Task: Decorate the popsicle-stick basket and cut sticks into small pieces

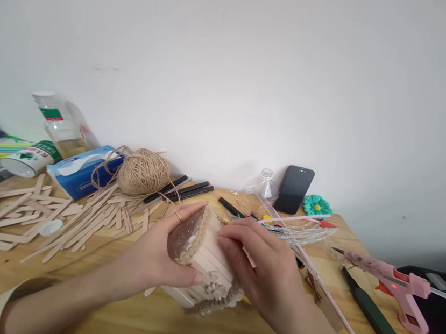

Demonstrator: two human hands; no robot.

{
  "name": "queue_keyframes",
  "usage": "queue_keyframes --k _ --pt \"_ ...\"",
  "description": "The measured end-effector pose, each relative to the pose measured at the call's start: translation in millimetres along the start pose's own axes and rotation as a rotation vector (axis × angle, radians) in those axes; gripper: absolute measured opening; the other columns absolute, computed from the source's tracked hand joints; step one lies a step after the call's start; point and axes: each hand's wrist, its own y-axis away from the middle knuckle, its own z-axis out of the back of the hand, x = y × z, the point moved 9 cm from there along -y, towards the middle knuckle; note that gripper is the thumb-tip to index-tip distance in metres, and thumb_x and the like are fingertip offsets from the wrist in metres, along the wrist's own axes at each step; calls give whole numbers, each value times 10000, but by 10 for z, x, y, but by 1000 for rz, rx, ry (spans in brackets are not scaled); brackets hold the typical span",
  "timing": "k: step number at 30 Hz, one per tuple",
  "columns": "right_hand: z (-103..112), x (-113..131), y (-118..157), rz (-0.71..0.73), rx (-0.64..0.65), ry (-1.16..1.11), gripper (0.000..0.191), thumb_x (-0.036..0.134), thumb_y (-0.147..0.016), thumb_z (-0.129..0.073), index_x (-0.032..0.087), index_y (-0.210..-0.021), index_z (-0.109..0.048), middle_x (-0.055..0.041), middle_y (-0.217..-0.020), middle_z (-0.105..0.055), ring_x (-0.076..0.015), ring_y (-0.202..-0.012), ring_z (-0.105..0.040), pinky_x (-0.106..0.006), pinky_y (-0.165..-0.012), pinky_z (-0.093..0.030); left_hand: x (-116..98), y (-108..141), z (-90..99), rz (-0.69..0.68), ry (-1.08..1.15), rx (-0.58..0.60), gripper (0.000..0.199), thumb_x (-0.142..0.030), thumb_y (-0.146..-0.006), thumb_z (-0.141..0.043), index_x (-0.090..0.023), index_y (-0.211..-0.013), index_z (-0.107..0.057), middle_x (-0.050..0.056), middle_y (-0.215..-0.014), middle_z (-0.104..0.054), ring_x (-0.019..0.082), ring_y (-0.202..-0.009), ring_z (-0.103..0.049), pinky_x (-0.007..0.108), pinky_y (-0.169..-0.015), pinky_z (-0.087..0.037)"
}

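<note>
My left hand (163, 257) is wrapped round the upper end of a stick-covered container (209, 241), which it holds tilted above the table. Braided twine edges the container's open end, and pale flower shapes with a glittery band circle the other end. My right hand (256, 258) is closed, its thumb and fingertips pinched together against the stick-covered side; whatever they hold, if anything, is too small to make out. Part of the container's right side is hidden behind that hand.
Wooden sticks (9, 216), a twine ball (145, 172) and a blue tissue box (84, 171) lie left. Black pens (191, 191) and a phone (294, 189) are behind. On the right are a pink glue gun (399, 286) and a dark green long tool (386, 328).
</note>
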Motion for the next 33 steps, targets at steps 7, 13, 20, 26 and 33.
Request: queue_keyframes --k 7,13,20,26,33 --pt "327 -226 -38 -255 -117 -1 225 79 -846 -338 223 -685 -400 45 -574 -432 -115 -506 -432 -226 -463 -349 -26 -27 76 -24 118 -23 887 -318 -552 -821 -245 -1329 -397 90 -1354 -492 328 -1260 -430 411 -988 -436" --pt "429 -174 -54 -178 -159 33 288 138 -883 -455 220 -611 -411 46 -549 -434 -113 -497 -421 -239 -470 -343 -46 -49 134 -159 33 -55 847 -300 -585 -806 -296 -1323 -389 72 -1409 -420 332 -1300 -375 482 -1046 -363" --pt "213 37 -72 -56 69 -113 118 83 -852 -560 178 -882 -625 -42 -846 -620 -139 -751 -586 -238 -645 -460 -132 -15 160 -333 -85 -95 858 -271 -619 -778 -298 -1357 -341 80 -1456 -311 342 -1336 -285 564 -1109 -200" --pt "20 -52 -22 -194 164 -89 110 116 -816 -621 189 -740 -587 -7 -745 -597 -149 -691 -558 -251 -593 -423 -272 57 127 -425 -288 -146 870 -250 -628 -761 -323 -1369 -310 66 -1416 -309 321 -1321 -293 533 -1113 -217" --pt "-87 -148 12 -295 250 -158 170 25 -746 -576 189 -717 -545 14 -727 -573 -114 -630 -546 -226 -570 -425 -322 98 90 -449 -398 -192 867 -228 -625 -754 -330 -1356 -299 68 -1368 -322 299 -1298 -311 489 -1088 -262"
